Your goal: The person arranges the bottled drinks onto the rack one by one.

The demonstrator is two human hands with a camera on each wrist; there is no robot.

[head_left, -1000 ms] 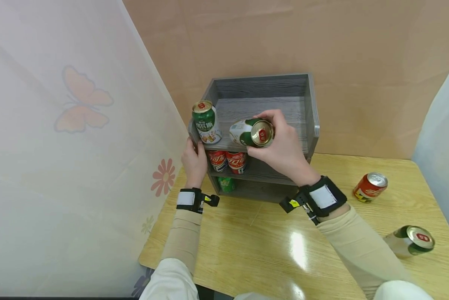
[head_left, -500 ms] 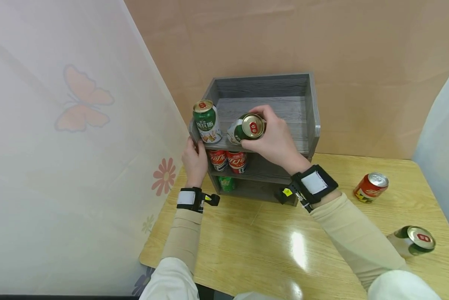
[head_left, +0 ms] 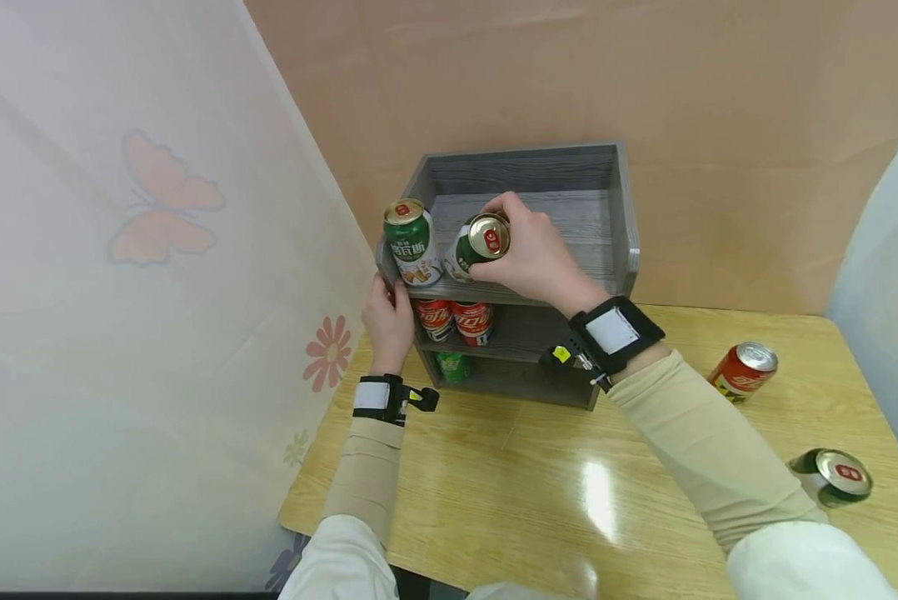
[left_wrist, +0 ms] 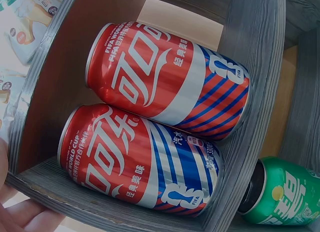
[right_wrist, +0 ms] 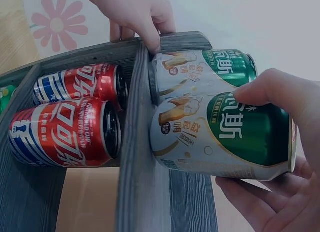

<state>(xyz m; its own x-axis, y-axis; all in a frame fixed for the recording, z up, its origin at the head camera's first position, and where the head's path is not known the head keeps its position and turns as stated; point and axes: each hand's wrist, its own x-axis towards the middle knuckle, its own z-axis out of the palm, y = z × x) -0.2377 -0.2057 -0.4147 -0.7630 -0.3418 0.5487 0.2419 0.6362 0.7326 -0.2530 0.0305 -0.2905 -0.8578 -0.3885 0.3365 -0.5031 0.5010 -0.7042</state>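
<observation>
My right hand (head_left: 533,254) grips a green-and-white drink can (right_wrist: 225,134) by its upper part, thumb on one side and fingers on the other. The can leans slightly, its base at the top tier of a grey wooden shelf (head_left: 627,225). Just left of it, a matching can (head_left: 413,247) stands upright in the tier's front left corner. In the right wrist view the two cans look side by side, almost touching. My left hand (head_left: 389,325) holds the shelf's left side, with its thumb at the front edge.
Two red cola cans (left_wrist: 165,74) stand on the middle tier at left. A green soda can (head_left: 452,367) sits on the bottom tier. On the wooden table (head_left: 524,483) at right are a red can (head_left: 743,372) and another green-and-white can (head_left: 839,477). A printed curtain (head_left: 194,350) hangs at left.
My right hand has moved left with its can, bringing it closer to the standing can. The can has turned from lying nearly sideways to more upright. My left hand has stayed put.
</observation>
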